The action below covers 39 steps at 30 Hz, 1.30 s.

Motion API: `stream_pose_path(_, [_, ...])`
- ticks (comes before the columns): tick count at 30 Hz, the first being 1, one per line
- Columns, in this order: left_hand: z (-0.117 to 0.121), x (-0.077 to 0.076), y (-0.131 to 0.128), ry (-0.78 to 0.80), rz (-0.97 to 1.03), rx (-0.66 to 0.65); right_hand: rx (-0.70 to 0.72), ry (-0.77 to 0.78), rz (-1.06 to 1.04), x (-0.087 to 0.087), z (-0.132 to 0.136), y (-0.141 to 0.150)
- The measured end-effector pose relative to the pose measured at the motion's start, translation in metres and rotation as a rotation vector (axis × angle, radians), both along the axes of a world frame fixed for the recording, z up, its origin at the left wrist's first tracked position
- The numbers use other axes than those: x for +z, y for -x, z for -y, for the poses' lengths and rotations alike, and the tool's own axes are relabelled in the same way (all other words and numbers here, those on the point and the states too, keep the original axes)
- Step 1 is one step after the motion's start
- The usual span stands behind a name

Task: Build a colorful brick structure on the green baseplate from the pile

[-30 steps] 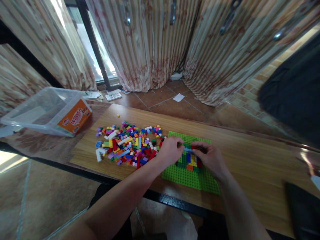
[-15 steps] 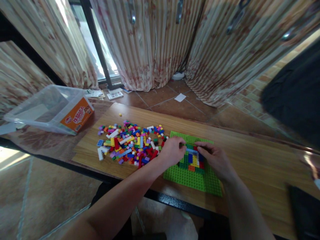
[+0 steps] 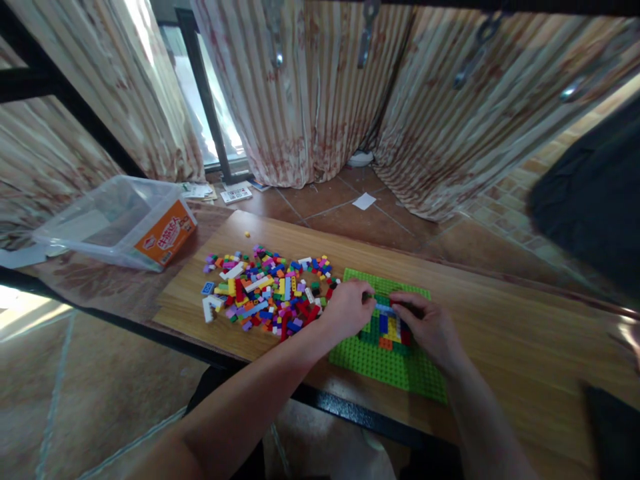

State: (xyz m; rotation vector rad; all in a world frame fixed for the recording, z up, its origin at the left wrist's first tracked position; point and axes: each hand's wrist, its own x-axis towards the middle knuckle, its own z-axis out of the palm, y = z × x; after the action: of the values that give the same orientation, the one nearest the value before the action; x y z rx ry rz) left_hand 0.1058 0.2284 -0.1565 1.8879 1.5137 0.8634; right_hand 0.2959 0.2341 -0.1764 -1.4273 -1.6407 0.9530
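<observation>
A green studded baseplate lies on the wooden board, with a cluster of coloured toy bricks pressed onto its middle. My left hand is over the plate's left side, fingers curled and tips together at the cluster's upper left edge; whatever they hold is hidden. On the other side, my right hand reaches to the cluster's upper right. Its thumb and forefinger close about a small red brick, which is mostly covered. A light blue strip lies between the two hands' fingertips.
Loose bricks are heaped left of the plate. A clear plastic bin with an orange label stands at the far left. The wooden board extends right, where a dark object lies. Curtains hang behind.
The whole view has shifted slightly, so everything sits a little lower and further right. Both hands stay at the brick cluster; the right fingers are slightly more bent.
</observation>
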Motion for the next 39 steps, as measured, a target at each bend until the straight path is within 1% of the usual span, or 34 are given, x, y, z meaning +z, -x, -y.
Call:
stream_pose_path(5, [-0.001, 0.0, 0.003, -0.011, -0.052, -0.037, 0.0, 0.028, 0.046, -0.002, 0.0, -0.003])
stream_pose_path(7, [-0.004, 0.005, 0.01, -0.001, -0.067, -0.056, -0.012, 0.048, 0.053, -0.002, 0.0, -0.003])
stream_pose_path(9, [-0.008, 0.012, 0.022, 0.015, -0.053, -0.053, -0.024, 0.061, 0.068, -0.002, 0.0, -0.004])
stream_pose_path(12, [-0.016, 0.026, 0.053, 0.033, -0.002, -0.062, -0.042, 0.08, 0.099, -0.001, -0.001, -0.004])
stream_pose_path(15, [-0.021, 0.036, 0.095, 0.048, -0.021, -0.117, -0.073, 0.076, 0.153, 0.002, -0.001, -0.003])
stream_pose_path(18, [-0.021, 0.039, 0.134, 0.091, -0.066, -0.125, -0.112, 0.052, 0.197, 0.006, 0.0, -0.002])
stream_pose_path(21, [-0.017, 0.04, 0.156, 0.148, -0.177, -0.13, -0.148, 0.014, 0.227, 0.008, 0.0, 0.0])
stream_pose_path(23, [-0.014, 0.041, 0.158, 0.171, -0.24, -0.137, -0.16, -0.021, 0.246, 0.009, 0.0, 0.001])
stream_pose_path(26, [-0.01, 0.043, 0.151, 0.181, -0.302, -0.129, -0.146, -0.064, 0.256, 0.008, 0.0, 0.003])
stream_pose_path(29, [-0.008, 0.046, 0.142, 0.186, -0.334, -0.074, -0.13, -0.085, 0.26, 0.008, 0.001, 0.005])
stream_pose_path(33, [-0.006, 0.051, 0.132, 0.182, -0.431, -0.022, -0.164, -0.089, 0.259, 0.013, 0.001, 0.003])
stream_pose_path(35, [-0.006, 0.053, 0.127, 0.177, -0.503, -0.025, -0.237, -0.114, 0.229, 0.017, 0.0, -0.004])
stream_pose_path(36, [-0.006, 0.053, 0.126, 0.18, -0.531, -0.031, -0.303, -0.128, 0.192, 0.019, -0.002, -0.009])
stream_pose_path(37, [-0.006, 0.053, 0.125, 0.189, -0.546, -0.045, -0.386, -0.139, 0.137, 0.021, -0.003, -0.014])
stream_pose_path(39, [-0.008, 0.052, 0.125, 0.197, -0.55, -0.06, -0.546, -0.172, -0.041, 0.022, -0.007, -0.025])
